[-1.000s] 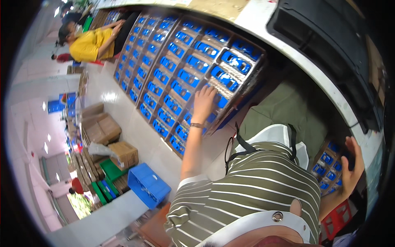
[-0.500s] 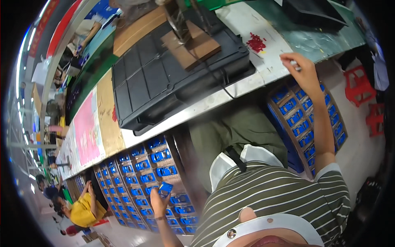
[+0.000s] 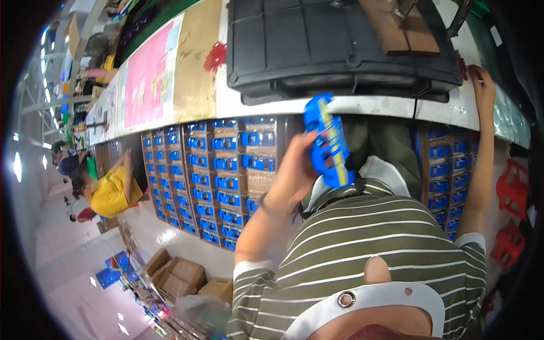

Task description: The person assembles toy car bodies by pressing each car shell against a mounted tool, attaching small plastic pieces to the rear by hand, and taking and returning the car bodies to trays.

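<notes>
A big black plastic box (image 3: 294, 51) sits on the long white table (image 3: 385, 107). A brown wooden board (image 3: 405, 28) lies on top of the box, near its right end. Left of the box, a piece of brown cardboard (image 3: 192, 88) lies flat on the table, and a pink sheet (image 3: 148, 79) lies next along. Off to the left, there is a person in a yellow shirt (image 3: 113, 192). Two red stools (image 3: 513, 190) stand at the far right. At the lower left, cardboard boxes (image 3: 181, 275) are on the shiny pale floor (image 3: 170, 237). Left of them are some blue bins (image 3: 107, 277). Bright lamps (image 3: 17, 167) shine near the left edge.
</notes>
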A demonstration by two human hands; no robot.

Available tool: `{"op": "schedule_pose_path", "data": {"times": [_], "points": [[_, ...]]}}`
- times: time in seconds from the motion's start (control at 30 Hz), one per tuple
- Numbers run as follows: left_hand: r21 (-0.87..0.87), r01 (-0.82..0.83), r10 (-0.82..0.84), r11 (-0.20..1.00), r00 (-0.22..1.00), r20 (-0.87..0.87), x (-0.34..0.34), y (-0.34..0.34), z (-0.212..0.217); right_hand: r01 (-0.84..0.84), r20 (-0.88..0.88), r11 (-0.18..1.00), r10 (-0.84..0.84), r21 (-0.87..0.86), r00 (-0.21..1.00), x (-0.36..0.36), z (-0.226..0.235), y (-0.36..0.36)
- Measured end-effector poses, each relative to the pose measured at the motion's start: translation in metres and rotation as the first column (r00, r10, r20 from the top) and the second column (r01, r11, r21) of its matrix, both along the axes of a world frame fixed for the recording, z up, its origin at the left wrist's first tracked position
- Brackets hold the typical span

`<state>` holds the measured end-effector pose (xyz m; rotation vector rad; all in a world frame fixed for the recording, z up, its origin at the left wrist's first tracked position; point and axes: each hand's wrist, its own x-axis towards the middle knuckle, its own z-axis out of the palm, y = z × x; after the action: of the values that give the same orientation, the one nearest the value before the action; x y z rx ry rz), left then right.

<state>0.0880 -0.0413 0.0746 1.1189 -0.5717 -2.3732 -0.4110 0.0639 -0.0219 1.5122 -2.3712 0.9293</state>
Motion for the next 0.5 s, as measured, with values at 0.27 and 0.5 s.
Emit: {"op": "schedule_pose_path", "data": {"times": [0.27,0.5], "points": [[-0.205,-0.044,0.019,0.978,0.992,-0.123,-0.025,0.024,-0.026,-0.042,0.394,0.973,0.132,-0.229,0.91,-0.007,-0.026,-0.012],[-0.005,-0.111,0.107,0.994,0.97,-0.217,-0.049,0.042,-0.028,0.027,0.688,0.94,0.23,-0.341,0.688,-0.002,-0.018,-0.014]]}}
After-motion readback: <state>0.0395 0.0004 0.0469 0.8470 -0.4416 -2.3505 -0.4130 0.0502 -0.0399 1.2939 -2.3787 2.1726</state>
